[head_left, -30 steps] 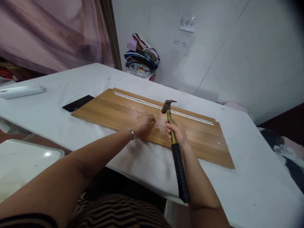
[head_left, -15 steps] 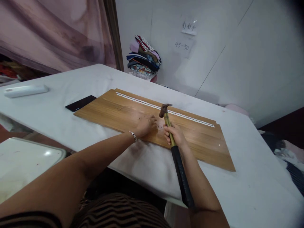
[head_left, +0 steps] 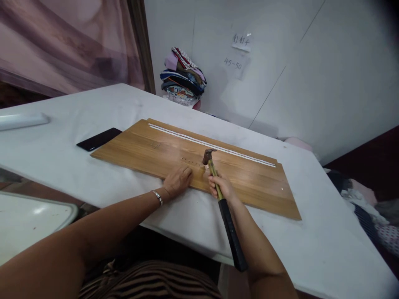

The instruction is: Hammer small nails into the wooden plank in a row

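Observation:
A long wooden board [head_left: 249,182] lies across the white table [head_left: 311,249], with a pale strip [head_left: 218,147] along its far edge and a short row of small nails [head_left: 190,160] near its middle. My right hand [head_left: 220,187] is closed round the yellow neck of a claw hammer [head_left: 218,189]. The hammer's rusty head is down on the board beside the nails. My left hand [head_left: 178,181] rests on the board's near edge, fingers curled loosely, a bracelet on the wrist. Whether it holds anything is hidden.
A black phone [head_left: 99,138] lies left of the board. A white bar-shaped object [head_left: 21,121] sits at the table's far left. A stack of folded cloth [head_left: 182,77] stands against the wall behind. A white chair or tray [head_left: 28,220] is below left.
The hammer head has come down from above the board onto it. My left hand has drawn back from the nail spot toward the board's near edge.

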`<action>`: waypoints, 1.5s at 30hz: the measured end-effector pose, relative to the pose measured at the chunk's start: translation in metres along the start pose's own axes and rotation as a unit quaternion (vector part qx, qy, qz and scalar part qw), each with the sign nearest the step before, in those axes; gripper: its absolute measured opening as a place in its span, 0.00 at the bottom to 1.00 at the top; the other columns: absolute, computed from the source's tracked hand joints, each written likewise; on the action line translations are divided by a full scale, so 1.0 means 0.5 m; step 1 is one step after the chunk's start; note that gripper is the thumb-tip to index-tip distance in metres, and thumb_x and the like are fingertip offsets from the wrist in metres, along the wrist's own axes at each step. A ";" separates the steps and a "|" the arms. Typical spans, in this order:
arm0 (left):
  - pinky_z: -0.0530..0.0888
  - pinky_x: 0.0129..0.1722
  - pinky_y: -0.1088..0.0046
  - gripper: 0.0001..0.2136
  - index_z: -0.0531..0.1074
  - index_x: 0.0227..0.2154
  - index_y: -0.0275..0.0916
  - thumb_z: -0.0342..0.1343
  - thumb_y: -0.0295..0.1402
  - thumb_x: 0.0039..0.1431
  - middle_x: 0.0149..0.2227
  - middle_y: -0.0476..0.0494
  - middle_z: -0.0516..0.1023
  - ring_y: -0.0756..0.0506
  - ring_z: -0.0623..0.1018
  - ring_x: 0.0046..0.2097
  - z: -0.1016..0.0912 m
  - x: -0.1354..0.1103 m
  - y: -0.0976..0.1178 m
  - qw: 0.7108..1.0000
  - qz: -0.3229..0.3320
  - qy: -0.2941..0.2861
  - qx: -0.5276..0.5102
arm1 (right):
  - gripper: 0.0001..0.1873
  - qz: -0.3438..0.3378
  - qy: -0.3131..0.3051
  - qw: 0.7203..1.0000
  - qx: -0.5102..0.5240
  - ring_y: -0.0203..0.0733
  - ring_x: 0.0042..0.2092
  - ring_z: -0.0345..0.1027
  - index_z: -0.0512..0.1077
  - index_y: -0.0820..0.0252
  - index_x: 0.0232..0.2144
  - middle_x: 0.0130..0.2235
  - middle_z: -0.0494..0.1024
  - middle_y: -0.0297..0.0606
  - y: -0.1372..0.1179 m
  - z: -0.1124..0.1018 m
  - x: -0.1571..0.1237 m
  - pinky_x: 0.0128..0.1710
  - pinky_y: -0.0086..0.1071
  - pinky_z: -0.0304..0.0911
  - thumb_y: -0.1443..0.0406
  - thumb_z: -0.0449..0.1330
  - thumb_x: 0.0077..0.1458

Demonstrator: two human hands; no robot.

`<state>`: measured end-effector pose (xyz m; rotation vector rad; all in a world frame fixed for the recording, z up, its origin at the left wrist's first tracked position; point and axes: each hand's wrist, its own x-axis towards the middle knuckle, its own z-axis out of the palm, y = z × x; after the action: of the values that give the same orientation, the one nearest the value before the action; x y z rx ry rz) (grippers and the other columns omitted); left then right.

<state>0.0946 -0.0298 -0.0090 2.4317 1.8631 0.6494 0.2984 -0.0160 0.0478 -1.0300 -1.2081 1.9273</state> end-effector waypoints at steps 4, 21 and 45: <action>0.67 0.39 0.66 0.10 0.70 0.30 0.39 0.46 0.31 0.65 0.32 0.41 0.74 0.43 0.72 0.37 0.010 0.001 -0.004 1.000 0.014 -0.002 0.017 | 0.20 -0.018 0.012 1.000 0.002 0.28 0.11 0.52 0.58 0.55 0.33 0.16 0.63 0.17 0.011 0.000 -0.001 0.08 0.23 0.47 0.58 0.62 0.40; 0.66 0.38 0.66 0.10 0.70 0.30 0.41 0.46 0.32 0.65 0.31 0.42 0.74 0.44 0.72 0.37 0.012 -0.006 -0.008 0.999 0.028 0.017 -0.004 | 0.19 -0.001 0.047 0.999 0.006 0.28 0.11 0.51 0.60 0.56 0.34 0.16 0.63 0.18 0.012 0.004 -0.010 0.08 0.22 0.47 0.58 0.62 0.41; 0.68 0.38 0.70 0.10 0.74 0.32 0.39 0.48 0.33 0.63 0.34 0.45 0.80 0.46 0.76 0.37 -0.009 0.006 0.012 0.976 -0.071 -0.004 -0.204 | 0.19 -0.060 0.132 0.989 0.042 0.29 0.11 0.51 0.57 0.54 0.31 0.15 0.62 0.17 0.031 0.062 -0.018 0.09 0.22 0.47 0.59 0.62 0.38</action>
<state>0.0992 -0.0299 -0.0023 2.0224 1.6763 0.9060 0.2742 -0.0424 0.0446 -1.1014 -1.0081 1.6746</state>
